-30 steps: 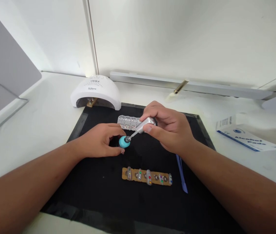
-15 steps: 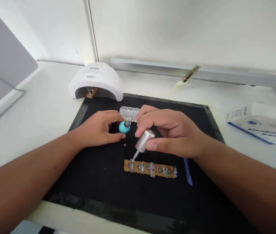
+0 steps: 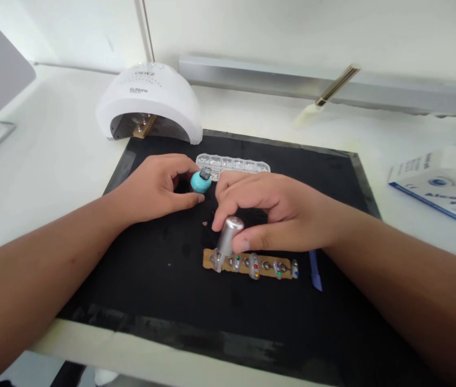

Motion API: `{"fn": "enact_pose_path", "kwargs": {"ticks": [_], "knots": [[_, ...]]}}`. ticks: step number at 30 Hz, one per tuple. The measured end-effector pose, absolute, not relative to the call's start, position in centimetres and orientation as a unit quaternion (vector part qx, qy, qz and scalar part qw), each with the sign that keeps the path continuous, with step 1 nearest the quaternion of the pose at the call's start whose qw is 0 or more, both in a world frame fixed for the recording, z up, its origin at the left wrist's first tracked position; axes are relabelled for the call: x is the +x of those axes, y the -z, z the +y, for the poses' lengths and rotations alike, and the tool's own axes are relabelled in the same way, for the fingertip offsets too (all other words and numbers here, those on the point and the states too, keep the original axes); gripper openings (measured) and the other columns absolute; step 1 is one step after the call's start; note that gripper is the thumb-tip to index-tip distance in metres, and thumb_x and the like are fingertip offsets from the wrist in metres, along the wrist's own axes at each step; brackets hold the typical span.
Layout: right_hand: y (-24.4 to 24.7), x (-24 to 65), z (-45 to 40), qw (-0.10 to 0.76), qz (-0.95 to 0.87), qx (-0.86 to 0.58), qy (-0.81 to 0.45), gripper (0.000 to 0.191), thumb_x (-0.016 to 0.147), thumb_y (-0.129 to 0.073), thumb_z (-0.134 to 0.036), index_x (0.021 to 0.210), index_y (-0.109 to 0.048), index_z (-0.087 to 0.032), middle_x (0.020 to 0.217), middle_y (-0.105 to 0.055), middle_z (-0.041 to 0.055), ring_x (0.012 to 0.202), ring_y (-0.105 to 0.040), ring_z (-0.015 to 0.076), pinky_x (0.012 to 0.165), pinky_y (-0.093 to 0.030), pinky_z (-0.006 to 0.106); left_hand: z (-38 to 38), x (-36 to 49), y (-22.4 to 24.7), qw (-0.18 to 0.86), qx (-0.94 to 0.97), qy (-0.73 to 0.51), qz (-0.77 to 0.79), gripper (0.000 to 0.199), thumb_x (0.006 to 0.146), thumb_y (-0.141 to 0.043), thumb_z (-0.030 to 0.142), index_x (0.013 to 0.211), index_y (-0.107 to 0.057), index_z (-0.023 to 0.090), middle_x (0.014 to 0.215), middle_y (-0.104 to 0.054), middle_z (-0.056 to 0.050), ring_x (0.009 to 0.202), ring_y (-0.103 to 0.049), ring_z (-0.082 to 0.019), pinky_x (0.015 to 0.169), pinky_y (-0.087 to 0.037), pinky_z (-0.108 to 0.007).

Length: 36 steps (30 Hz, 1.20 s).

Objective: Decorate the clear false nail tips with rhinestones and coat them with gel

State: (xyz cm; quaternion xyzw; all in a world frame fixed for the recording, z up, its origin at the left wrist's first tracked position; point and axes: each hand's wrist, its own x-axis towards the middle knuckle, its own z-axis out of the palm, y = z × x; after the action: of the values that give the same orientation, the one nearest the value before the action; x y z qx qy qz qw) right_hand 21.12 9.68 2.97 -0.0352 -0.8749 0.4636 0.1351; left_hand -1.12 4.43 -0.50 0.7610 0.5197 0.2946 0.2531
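My left hand (image 3: 163,185) curls its thumb and fingers round a small turquoise nail polish bottle (image 3: 200,183), which stands uncapped on the black mat (image 3: 143,279). Pinched in my right hand (image 3: 266,212) is the silver cap of a nail polish brush (image 3: 230,236). Its bristles point down onto the leftmost false nail (image 3: 218,261) on a brown cardboard strip (image 3: 207,258). Several clear false nails with coloured gems sit along that strip, among small round metal mounts. A tiny gem (image 3: 204,223) lies on the mat between the bottle and the strip.
A white nail lamp (image 3: 151,97) stands at the back left with another strip inside. Behind my hands is a clear compartment box (image 3: 233,163). A blue-purple tool (image 3: 315,271) lies right of the strip; a brush (image 3: 328,94) and an alcohol pads box (image 3: 441,185) are farther off.
The brush in my right hand has become more upright and lower over the leftmost nail. The whole view has shifted, and more of the compartment box shows. My left hand keeps hold of the bottle.
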Motion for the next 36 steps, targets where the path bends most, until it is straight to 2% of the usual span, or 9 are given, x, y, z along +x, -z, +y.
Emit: {"fn": "enact_pose_path", "kwargs": {"ticks": [10,18,26,36], "knots": [[-2.9,21.2,10.3,0.133,-0.886,-0.059,-0.441,0.010,0.084,-0.071,-0.026,0.090,-0.070,-0.019,0.079,-0.062,0.0000,0.083,-0.059,0.0141,0.080,-0.049,0.029,4.4,-1.1,0.4,0.255,0.763,-0.291,0.517,0.014,0.075,-0.072,0.026,0.083,-0.066,0.016,0.070,-0.057,0.003,0.060,-0.046,-0.010,0.060,-0.036,-0.025],[-2.9,21.4,10.4,0.144,-0.864,-0.074,-0.477,0.010,0.084,-0.071,-0.027,0.089,-0.070,-0.019,0.079,-0.062,0.0008,0.083,-0.059,0.0150,0.080,-0.047,0.030,4.4,-1.2,0.3,0.262,0.759,-0.295,0.517,0.013,0.074,-0.073,0.023,0.082,-0.066,0.016,0.069,-0.055,0.005,0.059,-0.044,-0.009,0.060,-0.036,-0.025],[-2.7,21.1,10.0,0.129,-0.871,-0.049,-0.472,0.009,0.085,-0.070,-0.023,0.089,-0.070,-0.016,0.080,-0.060,0.0004,0.081,-0.058,0.0128,0.078,-0.048,0.027,4.5,-1.1,0.4,0.252,0.769,-0.294,0.509,0.014,0.075,-0.073,0.025,0.084,-0.066,0.017,0.071,-0.055,0.005,0.059,-0.045,-0.009,0.060,-0.036,-0.025],[-2.4,21.4,10.8,0.141,-0.866,-0.075,-0.474,0.014,0.085,-0.070,-0.026,0.091,-0.070,-0.014,0.081,-0.060,0.0008,0.082,-0.057,0.0134,0.081,-0.045,0.029,4.4,-1.1,0.2,0.256,0.768,-0.291,0.510,0.013,0.074,-0.072,0.024,0.083,-0.066,0.016,0.071,-0.054,0.005,0.058,-0.043,-0.008,0.058,-0.035,-0.025]]}}
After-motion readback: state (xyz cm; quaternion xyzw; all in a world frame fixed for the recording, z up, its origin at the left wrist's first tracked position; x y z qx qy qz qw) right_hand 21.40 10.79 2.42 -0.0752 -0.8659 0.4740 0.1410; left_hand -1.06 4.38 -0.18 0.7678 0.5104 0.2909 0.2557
